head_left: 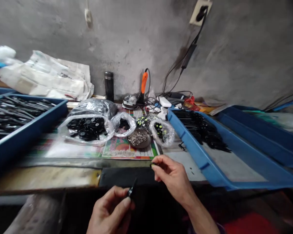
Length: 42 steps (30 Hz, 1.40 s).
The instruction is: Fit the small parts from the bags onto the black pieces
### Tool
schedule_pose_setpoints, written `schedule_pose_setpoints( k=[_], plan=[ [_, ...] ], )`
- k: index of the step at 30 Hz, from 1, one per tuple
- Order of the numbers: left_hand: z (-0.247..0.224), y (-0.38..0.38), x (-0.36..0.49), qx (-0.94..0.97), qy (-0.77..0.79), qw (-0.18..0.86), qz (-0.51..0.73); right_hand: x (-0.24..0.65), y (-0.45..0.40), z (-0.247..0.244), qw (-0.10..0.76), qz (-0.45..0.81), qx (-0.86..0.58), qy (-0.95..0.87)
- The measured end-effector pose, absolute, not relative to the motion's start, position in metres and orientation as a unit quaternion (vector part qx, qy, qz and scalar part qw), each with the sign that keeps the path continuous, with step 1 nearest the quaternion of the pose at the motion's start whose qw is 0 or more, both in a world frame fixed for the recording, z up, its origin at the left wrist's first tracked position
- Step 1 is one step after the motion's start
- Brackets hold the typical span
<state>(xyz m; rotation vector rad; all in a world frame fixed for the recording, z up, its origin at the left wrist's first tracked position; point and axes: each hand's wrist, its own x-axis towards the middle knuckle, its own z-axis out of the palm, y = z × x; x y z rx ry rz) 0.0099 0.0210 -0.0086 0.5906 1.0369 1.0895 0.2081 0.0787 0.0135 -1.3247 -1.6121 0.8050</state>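
My left hand (112, 208) is closed around a slim black part (132, 191), its pointed end angled up past the fingertips. To its right and a little higher, my right hand (171, 175) pinches a small dark piece with a yellow-green spot (152, 164). The two hands are apart, over the near edge of the bench. Beyond them sits a round dish (145, 143) of small metal pieces. Beside it, an open plastic bag (169, 133) holds black pieces with yellow-green spots. Farther left, another bag (63, 130) holds black round parts.
A blue tray (39, 130) of long black parts stands at left. The blue tray at right (197, 156) holds dark slender parts. At the back are a black bottle (109, 86), an orange-handled tool (144, 83) and tangled cables (173, 73).
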Motion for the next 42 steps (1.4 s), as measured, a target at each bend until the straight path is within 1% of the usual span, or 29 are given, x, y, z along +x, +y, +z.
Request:
schedule_pose_setpoints(
  k=[3, 7, 23, 33, 42],
  plan=[
    [-0.010, 0.018, 0.007, 0.263, 0.441, 0.714, 0.476, 0.185, 0.049, 0.009, 0.444, 0.456, -0.488, -0.598],
    [-0.010, 0.014, 0.003, 0.267, 0.431, 0.720, 0.474, 0.166, 0.030, 0.008, 0.441, 0.523, -0.450, -0.574],
    [-0.002, 0.006, 0.000, 0.262, 0.425, 0.717, 0.486, 0.148, 0.021, 0.007, 0.466, 0.523, -0.423, -0.575],
    [-0.006, 0.004, -0.003, 0.270, 0.403, 0.726, 0.488, 0.144, 0.021, 0.001, 0.470, 0.573, -0.410, -0.531],
    [-0.014, 0.005, -0.006, 0.283, 0.382, 0.736, 0.482, 0.141, 0.025, -0.009, 0.490, 0.640, -0.362, -0.468]
  ],
)
